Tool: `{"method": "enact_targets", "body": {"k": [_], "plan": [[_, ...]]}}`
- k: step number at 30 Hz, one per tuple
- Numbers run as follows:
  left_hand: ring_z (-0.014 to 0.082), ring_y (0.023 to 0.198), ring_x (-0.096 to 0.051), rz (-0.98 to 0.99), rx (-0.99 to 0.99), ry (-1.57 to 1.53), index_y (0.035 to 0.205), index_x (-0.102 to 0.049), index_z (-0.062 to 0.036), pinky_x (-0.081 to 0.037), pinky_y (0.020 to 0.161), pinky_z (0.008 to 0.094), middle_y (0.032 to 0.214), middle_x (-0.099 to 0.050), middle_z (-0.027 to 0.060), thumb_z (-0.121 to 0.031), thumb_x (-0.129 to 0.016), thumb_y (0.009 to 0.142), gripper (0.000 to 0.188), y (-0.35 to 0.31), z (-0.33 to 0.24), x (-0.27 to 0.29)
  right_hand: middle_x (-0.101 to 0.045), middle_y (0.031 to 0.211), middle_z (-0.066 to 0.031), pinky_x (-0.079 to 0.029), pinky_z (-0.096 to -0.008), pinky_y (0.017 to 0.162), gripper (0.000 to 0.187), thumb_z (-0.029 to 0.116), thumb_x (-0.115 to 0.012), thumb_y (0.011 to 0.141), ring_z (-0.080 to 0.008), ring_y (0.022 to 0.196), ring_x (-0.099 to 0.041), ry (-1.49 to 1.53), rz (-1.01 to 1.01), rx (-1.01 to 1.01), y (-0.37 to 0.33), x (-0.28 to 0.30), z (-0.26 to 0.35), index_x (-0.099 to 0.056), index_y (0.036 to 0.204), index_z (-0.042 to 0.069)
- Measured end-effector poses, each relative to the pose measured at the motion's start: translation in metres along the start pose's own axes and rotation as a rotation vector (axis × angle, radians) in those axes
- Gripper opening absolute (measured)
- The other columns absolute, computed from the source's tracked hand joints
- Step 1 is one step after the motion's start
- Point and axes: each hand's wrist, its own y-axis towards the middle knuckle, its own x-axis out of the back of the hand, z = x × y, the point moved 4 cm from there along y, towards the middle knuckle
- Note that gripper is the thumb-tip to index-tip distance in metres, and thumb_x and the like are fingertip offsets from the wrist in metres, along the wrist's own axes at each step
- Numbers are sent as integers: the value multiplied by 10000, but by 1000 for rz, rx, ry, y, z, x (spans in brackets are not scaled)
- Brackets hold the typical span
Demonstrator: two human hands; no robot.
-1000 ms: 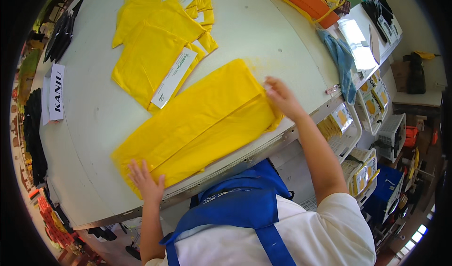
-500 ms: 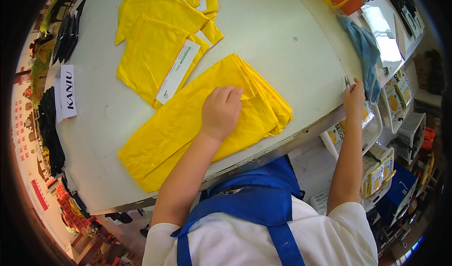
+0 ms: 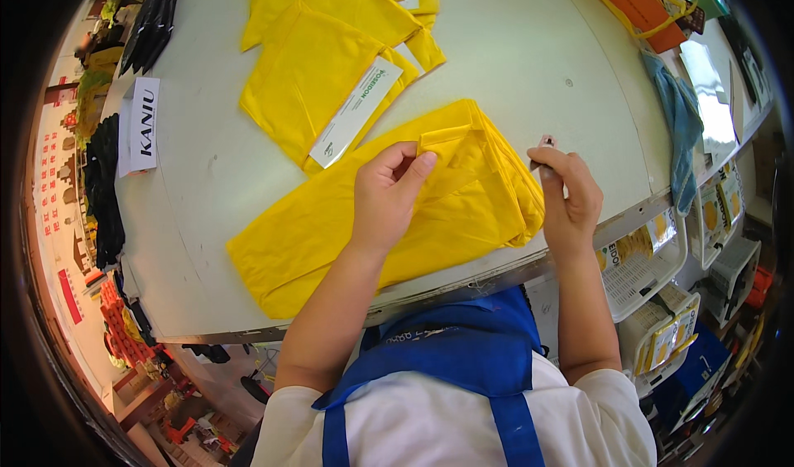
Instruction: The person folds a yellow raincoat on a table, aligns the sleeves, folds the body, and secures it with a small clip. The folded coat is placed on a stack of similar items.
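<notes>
A folded yellow cloth (image 3: 364, 227), thick and layered at its right end, lies slantwise near the table's front edge. My left hand (image 3: 387, 190) is closed over it, pinching a raised fold between thumb and fingers. Just right of the cloth, my right hand (image 3: 572, 198) is closed around a small pointed metal tool (image 3: 535, 166), mostly hidden by the fingers. A tiny pale piece with a dark mark (image 3: 547, 141) shows at these fingertips; its kind is unclear. Beyond the cloth lie overlapping folded yellow pieces (image 3: 302, 78), one with a white printed card band (image 3: 357, 111).
At the table's left are a white sign (image 3: 141, 128) and black items (image 3: 149, 33). A blue-grey rag (image 3: 674, 119) drapes over the right edge, near an orange bag (image 3: 633, 4). White baskets (image 3: 624, 289) with packets stand below on the right.
My right hand has come in from the table's right edge to the cloth's right end, carrying the metal tool. My left hand has lifted a fold of the cloth. The whole view has shifted.
</notes>
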Motion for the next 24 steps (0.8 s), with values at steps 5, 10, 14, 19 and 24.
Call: {"method": "enact_targets", "body": {"k": [5,10,14,19,24], "plan": [[3,612,-401,-47,76,-162,918,-636,17,-314,521,171,712,-522,-62,-114,-615,898,133,-3,-7,3,-638,940,-119,-480,-269,809,284,-41,-531,840,-178,883,-622,801,204,-202,-4,-15,-16,-566,1122,-39],[5,629,-464,21,144,-208,921,-635,-7,-354,550,154,754,-572,-47,-81,-598,895,87,-4,-13,6,-642,958,-128,-502,-267,802,321,-9,-541,882,-168,867,-645,1003,207,-385,-6,-37,5,-517,1203,3],[4,620,-437,-20,118,-192,935,-637,9,-339,537,162,737,-551,-51,-98,-601,899,118,-5,-14,6,-620,948,-102,-465,-302,832,275,-70,-579,772,-208,877,-596,164,209,52,4,-31,11,-648,1018,32],[9,621,-447,-68,75,-238,975,-632,25,-351,543,165,742,-563,-42,-95,-601,901,145,-7,-20,2,-553,901,-81,-464,-300,798,265,-99,-558,741,-210,902,-595,384,215,0,7,-29,16,-615,979,2],[13,554,-443,-75,84,-284,988,-633,25,-336,486,171,717,-568,-29,-107,-605,900,160,-5,-15,6,-628,931,-148,-520,-234,690,232,-21,-500,906,-173,846,-663,505,201,-188,1,-46,23,-442,1127,12]]}}
